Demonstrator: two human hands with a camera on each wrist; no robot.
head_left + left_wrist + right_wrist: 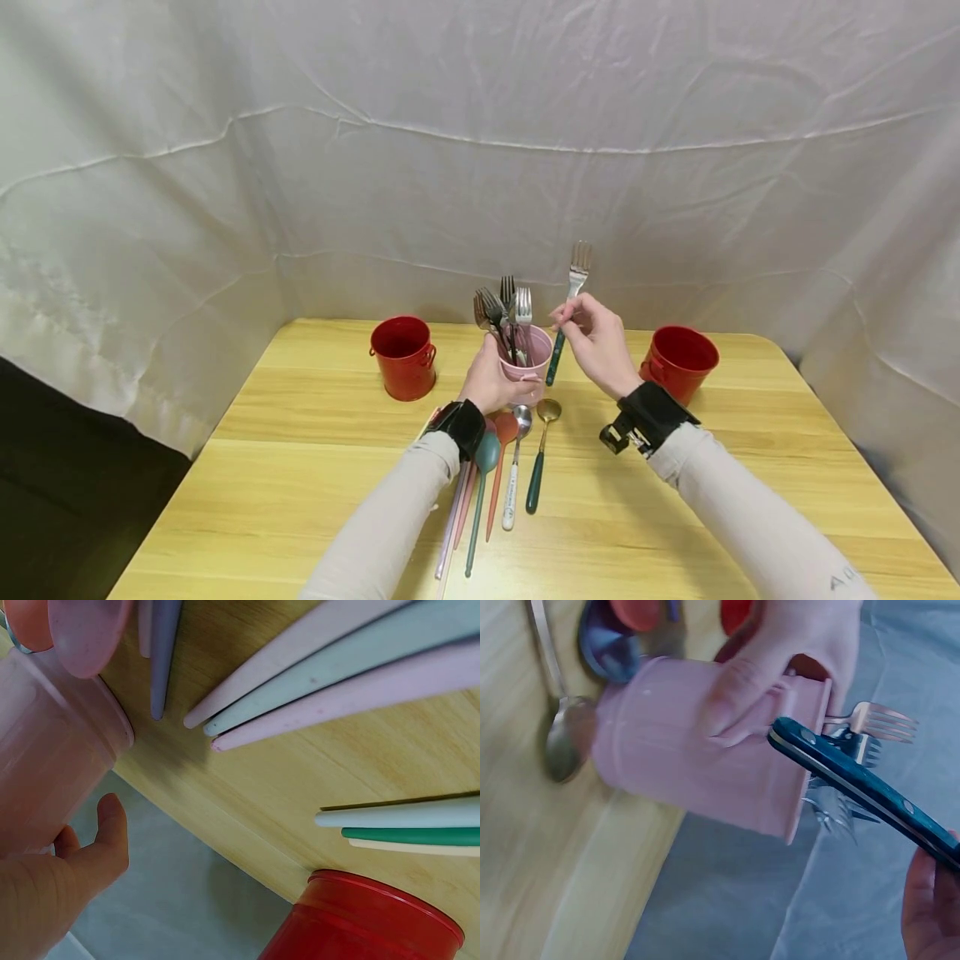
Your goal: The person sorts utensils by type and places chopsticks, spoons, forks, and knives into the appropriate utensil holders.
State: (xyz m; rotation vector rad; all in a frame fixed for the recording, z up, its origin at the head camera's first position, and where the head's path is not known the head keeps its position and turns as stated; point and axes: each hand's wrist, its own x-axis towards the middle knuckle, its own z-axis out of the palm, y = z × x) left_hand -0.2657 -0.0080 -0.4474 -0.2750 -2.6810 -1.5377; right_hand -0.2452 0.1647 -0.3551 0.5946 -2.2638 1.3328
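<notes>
My left hand (487,382) grips a small pink bucket (675,757) by its side, thumb across the front near the handle. Several metal forks (522,307) stand in the bucket, tines up and fanned out above the rim. In my right hand (602,348), a fork (577,282) is pinched between thumb and fingers. Its tines point upward, and its dark green riveted handle (855,781) hangs just right of the bucket, the lower end beside the rim in the head view.
One red bucket (408,367) stands left of the pink one, another red bucket (678,367) behind my right wrist. In front lie a gold spoon with a green handle (536,483), a white-handled spoon (511,500), an orange spoon (496,492), a teal spoon (487,454) and several pastel handles (322,682).
</notes>
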